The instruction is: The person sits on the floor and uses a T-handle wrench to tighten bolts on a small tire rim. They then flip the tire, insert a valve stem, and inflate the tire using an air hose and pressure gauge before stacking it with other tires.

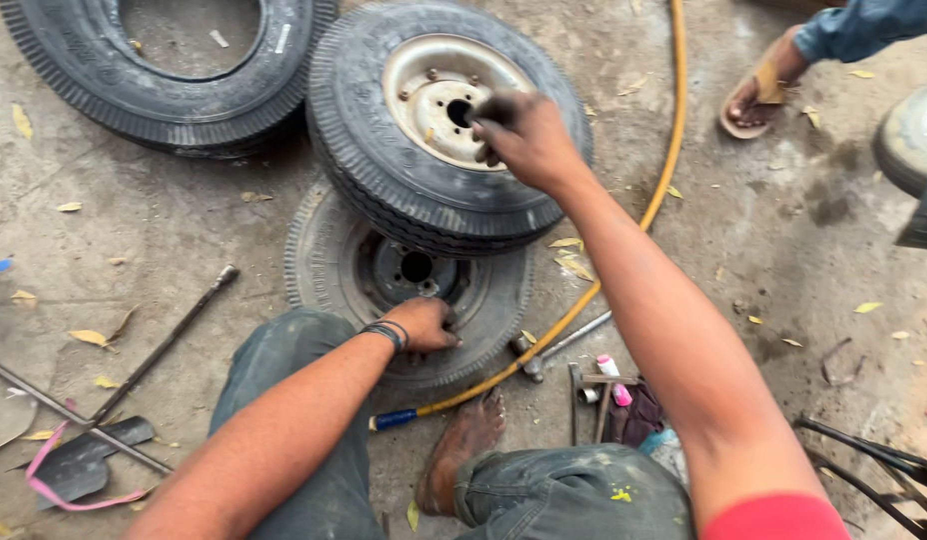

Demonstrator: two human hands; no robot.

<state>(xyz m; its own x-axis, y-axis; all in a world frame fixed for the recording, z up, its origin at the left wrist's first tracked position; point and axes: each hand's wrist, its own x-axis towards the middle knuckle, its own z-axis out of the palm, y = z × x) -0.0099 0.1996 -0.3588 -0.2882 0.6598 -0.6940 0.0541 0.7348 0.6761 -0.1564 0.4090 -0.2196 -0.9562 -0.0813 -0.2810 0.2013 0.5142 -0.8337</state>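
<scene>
A small wheel with a cream steel rim [424, 90] leans on top of another small wheel with a dark rim [384, 275] lying flat on the concrete. My right hand [519, 135] reaches to the cream rim's centre hole, fingers curled there; whether it holds anything I cannot tell. My left hand [424, 325], with dark bands at the wrist, rests closed on the near side of the lower wheel's rim. My bare foot [464, 450] is planted just in front of that wheel.
A bare tyre [134, 95] lies at top left. A yellow hose [624, 240] runs from top to my foot. Long iron bars [164, 345] and a rubber scrap lie at left, small tools [599, 385] at right. Another person's sandalled foot [759, 90] stands at top right.
</scene>
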